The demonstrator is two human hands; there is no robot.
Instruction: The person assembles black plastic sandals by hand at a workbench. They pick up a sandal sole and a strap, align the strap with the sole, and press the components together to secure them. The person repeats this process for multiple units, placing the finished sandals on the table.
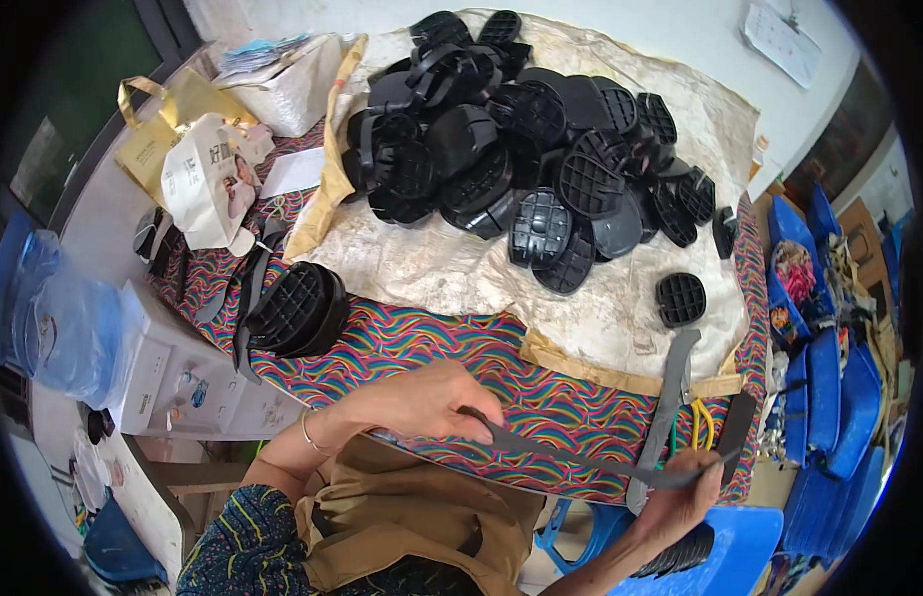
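Observation:
My left hand (422, 402) pinches one end of a long dark grey strap (581, 459) at the near edge of the table. The strap's other end is gripped by my right hand (685, 495), low on the right, so the strap runs stretched between both hands. A second grey strap (670, 397) lies across the table edge just above my right hand. A big heap of black ribbed plastic shells (521, 139) covers the far half of the table on a pale sheet (452, 268).
A stack of black shells (301, 310) stands left on the striped multicolour cloth (422, 343). One loose shell (680, 298) lies on the right. Paper bags (198, 164) and white boxes (188, 382) sit left. Blue crates (824, 397) stand right, a blue stool (740, 541) below.

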